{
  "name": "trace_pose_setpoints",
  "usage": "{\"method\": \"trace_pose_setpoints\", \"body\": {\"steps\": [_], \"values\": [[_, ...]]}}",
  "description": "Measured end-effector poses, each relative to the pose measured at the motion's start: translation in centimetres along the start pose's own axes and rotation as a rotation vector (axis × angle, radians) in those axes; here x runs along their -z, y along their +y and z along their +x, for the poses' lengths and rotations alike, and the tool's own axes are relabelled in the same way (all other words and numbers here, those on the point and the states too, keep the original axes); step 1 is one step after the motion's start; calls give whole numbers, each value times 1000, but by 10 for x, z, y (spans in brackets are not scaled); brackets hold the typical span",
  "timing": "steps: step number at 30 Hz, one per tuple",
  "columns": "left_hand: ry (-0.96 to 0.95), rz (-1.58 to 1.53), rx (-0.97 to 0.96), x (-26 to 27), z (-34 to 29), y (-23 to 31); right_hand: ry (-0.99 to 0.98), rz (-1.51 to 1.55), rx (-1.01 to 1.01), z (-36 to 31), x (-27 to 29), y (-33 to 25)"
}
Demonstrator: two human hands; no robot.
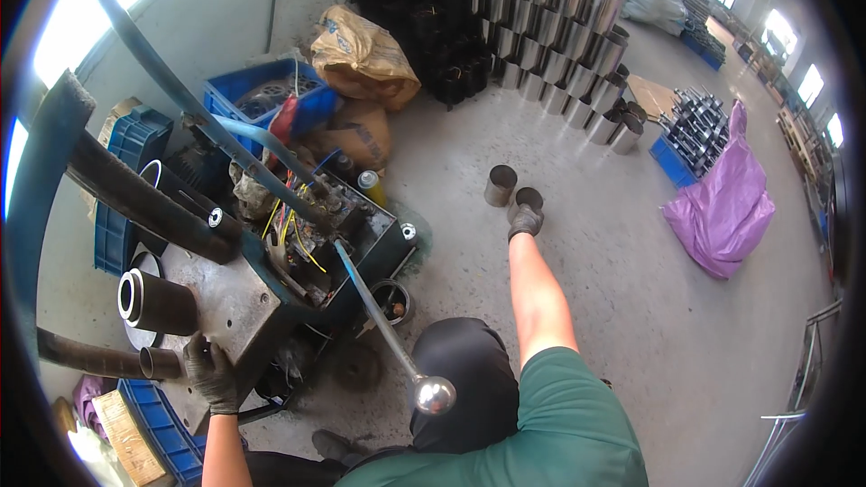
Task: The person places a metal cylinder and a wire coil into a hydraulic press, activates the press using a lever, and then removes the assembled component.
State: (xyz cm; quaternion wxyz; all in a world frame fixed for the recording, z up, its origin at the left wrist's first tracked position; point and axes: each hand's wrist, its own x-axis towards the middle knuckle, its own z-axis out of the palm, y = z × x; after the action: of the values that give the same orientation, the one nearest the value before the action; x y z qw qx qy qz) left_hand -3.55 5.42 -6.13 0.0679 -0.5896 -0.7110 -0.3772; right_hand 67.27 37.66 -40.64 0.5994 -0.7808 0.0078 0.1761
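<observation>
My right hand [526,223], in a dark grey glove, reaches out to the floor and grips the near side of a short open metal cylinder [517,207]. A second metal cylinder [498,191] stands upright just beside it. My left hand [212,377], gloved too, lies on the edge of the machine's steel table [236,302] with its fingers extended and nothing visible in them. Close to its fingertips, a dark thick-walled sleeve [162,302] lies on its side. A smaller dark tube [160,363] is also near that hand.
A long lever with a shiny ball knob [435,394] juts toward my knees. Stacked shiny cylinders [541,9] stand at the back, beside black parts [433,36]. Blue crates [316,108] and paper sacks [361,54] line the wall. At right are a purple sack [722,207] and a parts bin [672,162].
</observation>
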Motion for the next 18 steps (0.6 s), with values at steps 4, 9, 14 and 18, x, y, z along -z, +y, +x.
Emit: {"method": "trace_pose_setpoints", "body": {"steps": [4,9,14,18], "values": [[5,-119,-15,-34,1,4,-227,165,185,74,23,-33],[-23,60,-8,8,5,5,-527,-415,403,-14,28,12],[7,-44,3,-15,6,9,-1078,-1244,667,-41,75,40],[4,-4,-21,-11,5,10,-1008,-1528,697,-102,84,40]]}}
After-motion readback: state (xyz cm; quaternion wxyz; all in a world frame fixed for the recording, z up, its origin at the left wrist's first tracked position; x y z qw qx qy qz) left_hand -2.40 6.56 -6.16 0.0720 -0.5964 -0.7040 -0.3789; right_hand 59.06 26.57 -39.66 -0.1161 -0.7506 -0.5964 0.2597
